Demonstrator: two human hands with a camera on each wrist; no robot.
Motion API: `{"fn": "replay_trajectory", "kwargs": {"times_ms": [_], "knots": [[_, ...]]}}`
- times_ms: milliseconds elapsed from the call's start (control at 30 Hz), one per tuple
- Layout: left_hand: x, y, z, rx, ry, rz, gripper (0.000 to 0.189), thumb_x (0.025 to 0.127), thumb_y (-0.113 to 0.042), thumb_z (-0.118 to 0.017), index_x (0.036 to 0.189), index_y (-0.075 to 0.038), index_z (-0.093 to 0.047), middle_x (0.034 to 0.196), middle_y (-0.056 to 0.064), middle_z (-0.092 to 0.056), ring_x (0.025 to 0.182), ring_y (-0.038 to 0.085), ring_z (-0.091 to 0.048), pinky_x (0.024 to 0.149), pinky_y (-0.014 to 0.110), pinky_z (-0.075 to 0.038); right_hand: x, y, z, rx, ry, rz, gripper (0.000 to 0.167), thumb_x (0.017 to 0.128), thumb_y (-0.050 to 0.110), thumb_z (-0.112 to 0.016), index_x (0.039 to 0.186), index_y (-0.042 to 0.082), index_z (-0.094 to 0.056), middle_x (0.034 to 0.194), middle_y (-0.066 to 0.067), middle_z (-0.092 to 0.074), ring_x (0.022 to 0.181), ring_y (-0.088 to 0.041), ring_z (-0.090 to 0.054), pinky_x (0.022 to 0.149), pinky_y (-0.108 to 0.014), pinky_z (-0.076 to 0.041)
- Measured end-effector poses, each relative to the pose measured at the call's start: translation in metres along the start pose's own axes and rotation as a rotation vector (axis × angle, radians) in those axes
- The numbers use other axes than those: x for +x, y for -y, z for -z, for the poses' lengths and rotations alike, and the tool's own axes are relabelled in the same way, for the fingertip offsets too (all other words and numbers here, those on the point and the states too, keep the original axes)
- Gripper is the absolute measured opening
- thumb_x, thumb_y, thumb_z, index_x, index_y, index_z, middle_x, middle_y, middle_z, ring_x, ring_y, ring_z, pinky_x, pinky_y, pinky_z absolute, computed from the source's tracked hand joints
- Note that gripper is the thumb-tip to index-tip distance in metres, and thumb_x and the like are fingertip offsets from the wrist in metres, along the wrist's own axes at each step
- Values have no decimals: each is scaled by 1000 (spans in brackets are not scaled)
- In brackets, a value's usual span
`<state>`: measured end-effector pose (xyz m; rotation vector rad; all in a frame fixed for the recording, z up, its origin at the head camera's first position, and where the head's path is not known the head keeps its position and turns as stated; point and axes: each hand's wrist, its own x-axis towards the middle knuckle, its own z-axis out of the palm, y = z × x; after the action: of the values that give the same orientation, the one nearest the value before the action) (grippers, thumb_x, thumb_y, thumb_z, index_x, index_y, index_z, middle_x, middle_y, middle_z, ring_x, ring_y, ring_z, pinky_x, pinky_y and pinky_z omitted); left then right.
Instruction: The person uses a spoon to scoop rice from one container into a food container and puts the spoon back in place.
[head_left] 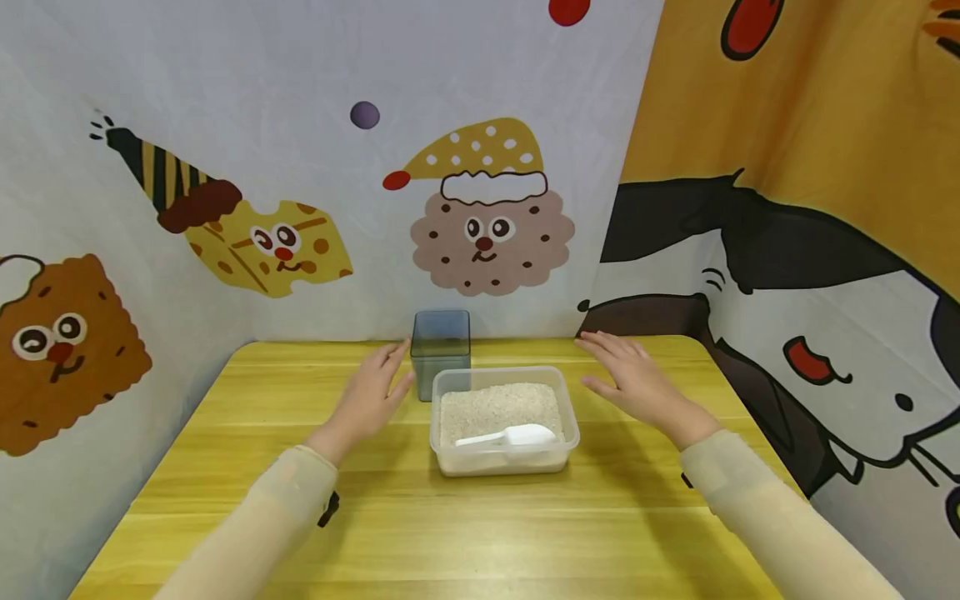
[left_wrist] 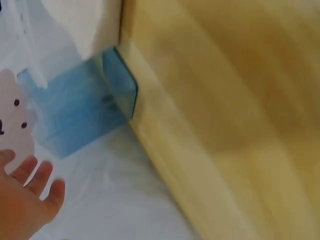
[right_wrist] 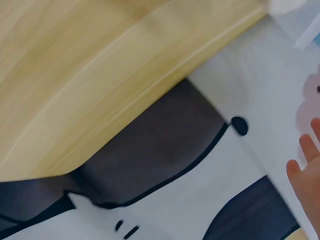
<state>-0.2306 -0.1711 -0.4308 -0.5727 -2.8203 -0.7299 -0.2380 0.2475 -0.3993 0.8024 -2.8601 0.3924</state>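
Note:
A clear plastic tub of pale grain stands mid-table, with a white scoop lying on the grain. Behind its left side is a blue-grey see-through container, which the tub partly hides. My left hand hovers left of that container, fingers fairly straight, fingertips close to its side. In the left wrist view the same hand shows spread fingers with nothing in them. To the right of the tub, my right hand is held out with extended fingers, holding nothing.
The wooden table reaches back to a printed cloth with cartoon figures. Another cloth, with a large black-and-white cartoon face, hangs along the right side.

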Motion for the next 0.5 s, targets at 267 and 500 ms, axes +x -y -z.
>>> {"fn": "replay_trajectory", "kwargs": {"times_ms": [267, 500], "knots": [[-6, -10, -27, -399, 26, 159, 51, 101, -27, -45, 143, 2, -38, 119, 19, -53, 99, 31, -56, 81, 40, -49, 10, 38, -17, 64, -79, 112, 42, 90, 33, -64, 129, 16, -58, 130, -5, -55, 122, -29, -47, 105, -54, -31], [-6, -14, -43, -663, 43, 328, 47, 100, -19, -47, 141, 3, -39, 124, 24, -50, 101, 36, -60, 78, 43, -54, 21, 73, -33, 172, 8, 173, 33, 90, 31, -64, 119, 17, -65, 120, -1, -62, 116, -25, -52, 103, -52, -36]]}}
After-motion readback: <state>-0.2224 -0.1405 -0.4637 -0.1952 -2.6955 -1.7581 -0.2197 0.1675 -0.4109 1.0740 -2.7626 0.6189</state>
